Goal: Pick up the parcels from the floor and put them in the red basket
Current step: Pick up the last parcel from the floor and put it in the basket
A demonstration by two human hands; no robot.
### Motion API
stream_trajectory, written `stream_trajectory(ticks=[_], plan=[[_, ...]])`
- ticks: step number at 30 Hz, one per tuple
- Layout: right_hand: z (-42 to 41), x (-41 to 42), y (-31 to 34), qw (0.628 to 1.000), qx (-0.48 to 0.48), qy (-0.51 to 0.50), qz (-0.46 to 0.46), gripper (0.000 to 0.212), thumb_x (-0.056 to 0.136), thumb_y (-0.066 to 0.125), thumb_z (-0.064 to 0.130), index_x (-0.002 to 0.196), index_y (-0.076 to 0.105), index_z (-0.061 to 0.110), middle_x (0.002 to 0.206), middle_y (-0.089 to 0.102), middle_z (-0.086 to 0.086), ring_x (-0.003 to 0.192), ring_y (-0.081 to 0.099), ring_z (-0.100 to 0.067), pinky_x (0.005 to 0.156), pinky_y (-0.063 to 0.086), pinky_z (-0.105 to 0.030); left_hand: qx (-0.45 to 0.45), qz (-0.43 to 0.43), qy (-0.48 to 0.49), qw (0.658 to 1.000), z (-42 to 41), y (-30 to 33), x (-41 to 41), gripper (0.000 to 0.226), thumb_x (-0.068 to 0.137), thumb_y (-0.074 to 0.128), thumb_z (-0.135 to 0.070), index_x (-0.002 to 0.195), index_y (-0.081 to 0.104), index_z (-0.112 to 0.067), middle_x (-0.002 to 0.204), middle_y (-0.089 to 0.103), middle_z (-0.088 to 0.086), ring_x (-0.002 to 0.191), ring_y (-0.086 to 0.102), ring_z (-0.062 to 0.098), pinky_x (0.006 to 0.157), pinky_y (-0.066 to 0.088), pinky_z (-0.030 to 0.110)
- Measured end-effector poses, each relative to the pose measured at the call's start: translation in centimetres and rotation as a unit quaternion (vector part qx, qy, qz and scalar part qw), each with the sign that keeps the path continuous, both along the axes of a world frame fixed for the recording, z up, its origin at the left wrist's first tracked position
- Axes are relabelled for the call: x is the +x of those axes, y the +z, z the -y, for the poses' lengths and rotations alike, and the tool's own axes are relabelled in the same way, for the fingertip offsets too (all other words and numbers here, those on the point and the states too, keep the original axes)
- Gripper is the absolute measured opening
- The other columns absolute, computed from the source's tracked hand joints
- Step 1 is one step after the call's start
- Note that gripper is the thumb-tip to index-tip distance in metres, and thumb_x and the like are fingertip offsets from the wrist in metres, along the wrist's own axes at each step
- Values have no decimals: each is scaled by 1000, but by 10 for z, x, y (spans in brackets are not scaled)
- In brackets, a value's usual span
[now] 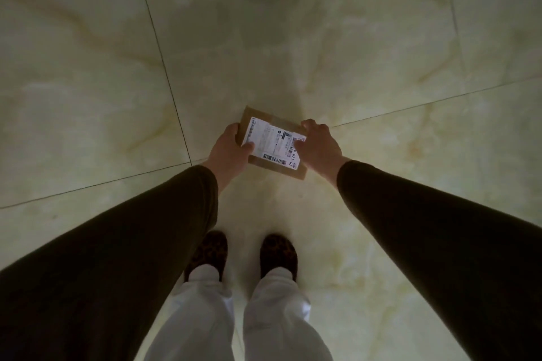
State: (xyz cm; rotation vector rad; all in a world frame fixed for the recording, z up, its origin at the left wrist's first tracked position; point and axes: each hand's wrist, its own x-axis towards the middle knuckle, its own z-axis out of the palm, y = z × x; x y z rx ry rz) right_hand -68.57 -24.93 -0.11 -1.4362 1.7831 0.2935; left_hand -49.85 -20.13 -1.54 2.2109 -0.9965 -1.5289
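A flat brown cardboard parcel (271,142) with a white shipping label and barcodes is held between both hands in front of me, above the floor. My left hand (230,152) grips its left edge with the thumb lying on the label. My right hand (318,146) clasps its right edge, fingers curled over the far corner. Both arms wear dark long sleeves. The red basket is not in view.
Pale marbled floor tiles (293,38) with thin dark grout lines fill the view. My feet in dark patterned slippers (278,255) and white trousers stand just below the parcel. No other parcels show on the floor.
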Motion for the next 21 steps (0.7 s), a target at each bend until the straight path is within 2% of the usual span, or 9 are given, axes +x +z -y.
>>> stream_trajectory(ticks=[3, 6, 8, 10, 12, 13, 16, 19, 21], plan=[[7, 16, 21, 1000, -20, 20, 12, 48, 99, 52, 17, 146, 43, 19, 139, 47, -12, 111, 64, -31, 68, 39, -24, -9, 0, 44, 999, 0, 20, 15, 43, 95, 60, -11, 136, 50, -17, 119, 63, -1, 92, 58, 14, 59, 43, 10], [14, 46, 58, 998, -35, 44, 26, 47, 99, 52, 17, 145, 44, 20, 138, 47, -12, 109, 65, -31, 73, 44, -30, -37, 21, 70, 997, 0, 58, 42, 43, 95, 58, -8, 136, 51, -16, 118, 63, -2, 91, 58, 14, 50, 42, 4], [17, 71, 88, 995, -52, 72, 40, 44, 99, 52, 17, 143, 44, 19, 135, 48, -11, 109, 65, -31, 78, 49, -33, -54, 31, 103, 993, -3, 90, 64, 43, 95, 57, -8, 136, 51, -18, 122, 64, -1, 96, 61, 17, 60, 46, 8], [19, 98, 120, 991, -69, 96, 56, 42, 99, 52, 18, 140, 46, 20, 134, 48, -10, 108, 64, -31, 79, 47, -32, -74, 36, 137, 987, -10, 125, 87, 44, 94, 57, -7, 137, 51, -18, 124, 64, 3, 106, 63, 22, 79, 54, 26], [18, 126, 152, 988, -80, 116, 71, 42, 99, 53, 20, 140, 46, 21, 134, 47, -9, 107, 64, -30, 78, 42, -31, -89, 32, 177, 980, -22, 160, 110, 47, 94, 57, -6, 139, 50, -18, 125, 63, 5, 111, 62, 25, 92, 54, 38], [16, 141, 167, 986, -82, 126, 78, 43, 98, 54, 20, 140, 46, 21, 136, 46, -9, 108, 63, -30, 78, 41, -31, -95, 29, 201, 975, -30, 176, 123, 48, 94, 56, -5, 140, 49, -19, 123, 63, 4, 111, 62, 24, 91, 54, 38], [1, 185, 211, 978, -85, 158, 109, 46, 97, 55, 20, 142, 46, 21, 138, 44, -8, 109, 62, -30, 79, 39, -30, -113, 32, 270, 956, -60, 218, 161, 49, 94, 57, -4, 140, 49, -20, 107, 62, -7, 103, 63, 19, 73, 50, 19], [-20, 234, 248, 968, -94, 190, 132, 49, 97, 55, 18, 144, 44, 21, 139, 44, -7, 110, 62, -27, 79, 41, -29, -127, 41, 313, 940, -91, 251, 205, 53, 93, 60, -6, 142, 46, -20, 107, 60, -8, 101, 61, 15, 73, 46, 16], [-37, 268, 268, 963, -102, 203, 142, 50, 97, 56, 17, 145, 43, 22, 139, 43, -6, 111, 61, -27, 84, 48, -32, -134, 55, 339, 930, -111, 271, 235, 59, 91, 65, -9, 145, 41, -17, 112, 57, -6, 100, 59, 15, 77, 45, 17]])
